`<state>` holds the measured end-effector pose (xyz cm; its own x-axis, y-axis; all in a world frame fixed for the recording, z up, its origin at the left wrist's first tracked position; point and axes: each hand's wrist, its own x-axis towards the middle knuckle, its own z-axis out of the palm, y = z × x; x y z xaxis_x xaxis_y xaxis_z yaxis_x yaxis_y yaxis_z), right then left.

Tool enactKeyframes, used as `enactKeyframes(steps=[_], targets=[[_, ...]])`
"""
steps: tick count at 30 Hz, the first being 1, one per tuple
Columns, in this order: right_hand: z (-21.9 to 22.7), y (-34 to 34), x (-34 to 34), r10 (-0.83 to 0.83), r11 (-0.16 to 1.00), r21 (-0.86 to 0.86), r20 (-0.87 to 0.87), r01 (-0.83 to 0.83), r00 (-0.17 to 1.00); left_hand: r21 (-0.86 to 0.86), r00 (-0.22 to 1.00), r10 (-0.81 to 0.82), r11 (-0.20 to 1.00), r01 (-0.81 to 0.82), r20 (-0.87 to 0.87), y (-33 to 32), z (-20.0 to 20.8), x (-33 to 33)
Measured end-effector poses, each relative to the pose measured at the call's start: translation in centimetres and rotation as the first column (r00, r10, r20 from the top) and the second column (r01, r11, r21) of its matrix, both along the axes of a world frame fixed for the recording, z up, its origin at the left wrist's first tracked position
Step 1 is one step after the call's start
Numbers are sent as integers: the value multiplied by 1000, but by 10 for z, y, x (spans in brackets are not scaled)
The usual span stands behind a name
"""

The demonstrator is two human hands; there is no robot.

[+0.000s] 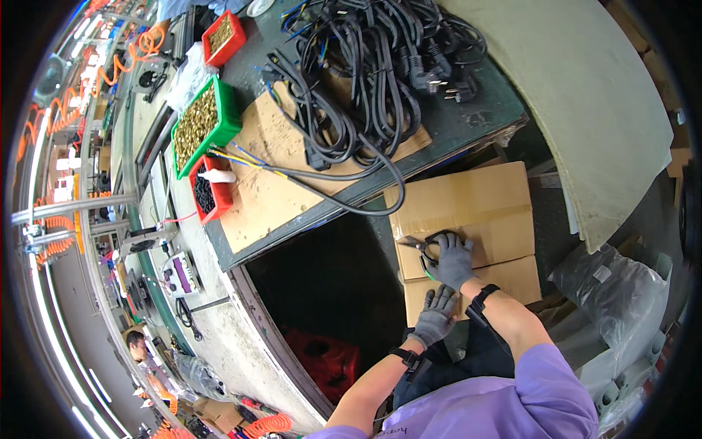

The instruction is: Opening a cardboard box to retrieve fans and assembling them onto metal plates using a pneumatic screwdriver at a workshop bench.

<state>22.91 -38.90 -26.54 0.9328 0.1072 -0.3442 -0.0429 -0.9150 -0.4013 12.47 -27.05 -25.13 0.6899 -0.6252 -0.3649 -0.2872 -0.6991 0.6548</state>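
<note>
A closed cardboard box [468, 212] with tape across its top lies in front of me, beside the table edge. My right hand [455, 263], in a grey glove, is closed on the black handles of a pair of scissors [411, 243]. Their blades point left over the box top. Nearer to me, my left hand [434, 316], gloved too, rests on the box's near flap with its fingers stretched out and holds nothing.
Black power cables [365, 80] with plugs are heaped on the dark table [482, 121]. A green bin [227, 110] and a red bin [235, 47] hold brass parts; another red bin [219, 208] holds black parts. Clear plastic bags [614, 285] lie at right.
</note>
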Motion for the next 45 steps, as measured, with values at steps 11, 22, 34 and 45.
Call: enactKeyframes(steps=[11,22,34,45], targets=[[-10,37,17,80,986,-148,33,-74,996,-101,998,-52,993,55,27,22,-1,5],[25,35,32,100,958,280,-125,-62,987,-141,353,382,485,-863,-854,45,4,46],[66,83,4,46,943,319,162,-96,986,88,-106,117,-152,-985,-987,120,-55,130],[31,-55,-48,-15,996,66,-575,65,818,-354,598,798,582,-732,74,106,-26,204]])
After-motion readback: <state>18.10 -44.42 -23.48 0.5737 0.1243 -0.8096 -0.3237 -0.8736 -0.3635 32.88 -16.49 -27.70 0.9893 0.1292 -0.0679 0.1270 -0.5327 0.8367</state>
